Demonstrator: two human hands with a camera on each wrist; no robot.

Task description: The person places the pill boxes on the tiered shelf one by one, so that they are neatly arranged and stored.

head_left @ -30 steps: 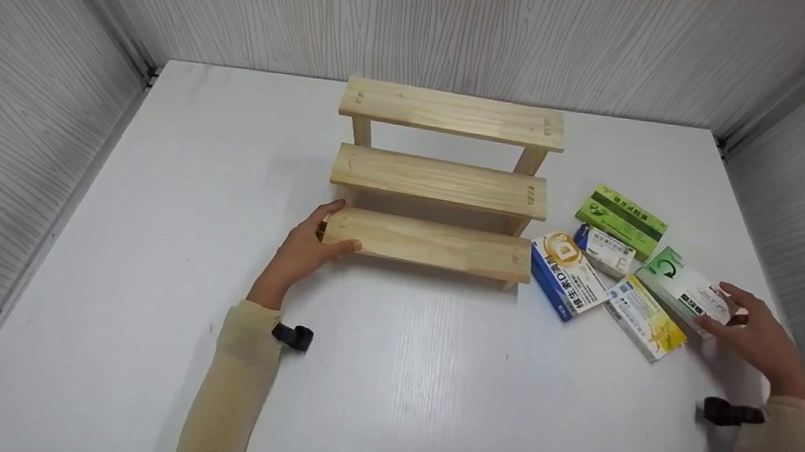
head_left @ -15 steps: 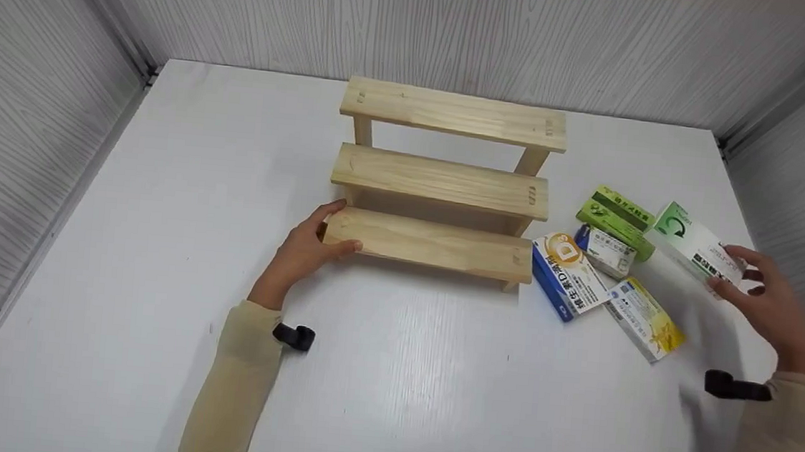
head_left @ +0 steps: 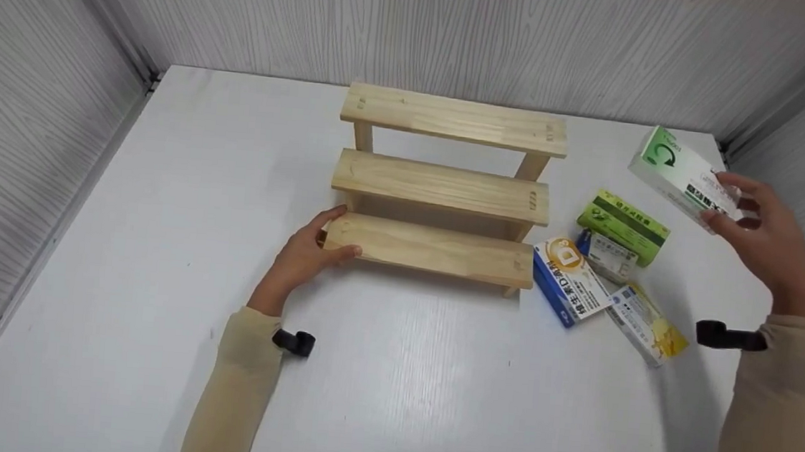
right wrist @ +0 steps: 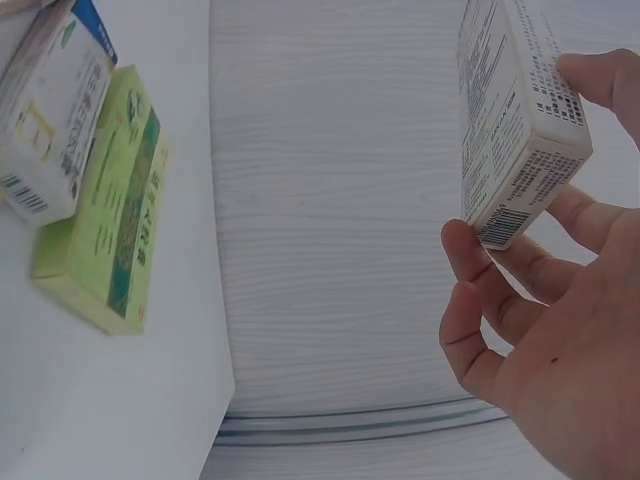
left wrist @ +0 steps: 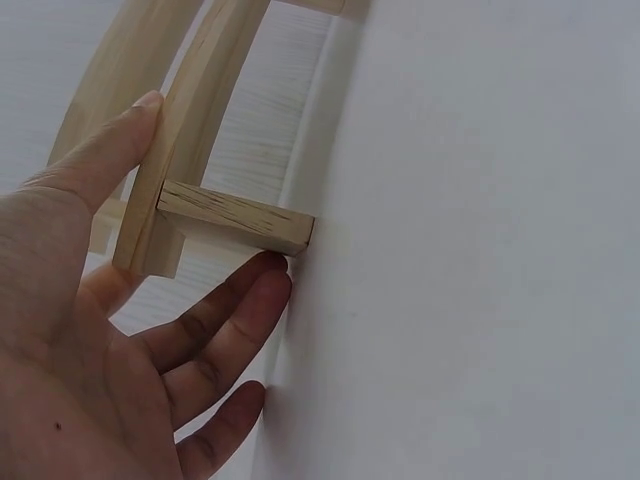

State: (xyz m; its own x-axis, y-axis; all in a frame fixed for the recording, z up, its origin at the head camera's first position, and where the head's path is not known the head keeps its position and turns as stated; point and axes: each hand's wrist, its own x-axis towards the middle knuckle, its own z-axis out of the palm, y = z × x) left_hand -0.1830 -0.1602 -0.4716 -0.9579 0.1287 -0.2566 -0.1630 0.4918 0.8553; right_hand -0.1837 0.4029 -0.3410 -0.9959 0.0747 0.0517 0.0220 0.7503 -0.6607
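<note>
A three-tier wooden stand (head_left: 441,187) stands on the white table. My left hand (head_left: 302,255) grips the left end of its lowest shelf; in the left wrist view the left hand (left wrist: 130,330) has its thumb on the shelf (left wrist: 180,130) and fingertips by the leg (left wrist: 235,217). My right hand (head_left: 775,237) holds a white and green box (head_left: 690,178) by its right end, raised above the table at the right. The right wrist view shows the right hand (right wrist: 560,310) pinching that white box (right wrist: 520,120) between thumb and fingers.
Right of the stand lie a green box (head_left: 624,225), a small white and blue box (head_left: 608,256), a blue and white box (head_left: 570,282) and a yellow and white box (head_left: 646,324), close together. Wood-patterned panels (head_left: 446,35) rise behind the table and at its sides.
The right hand has lifted the white and green box off the table and carried it toward the back, beyond the green box. The left hand keeps its grip on the stand.
</note>
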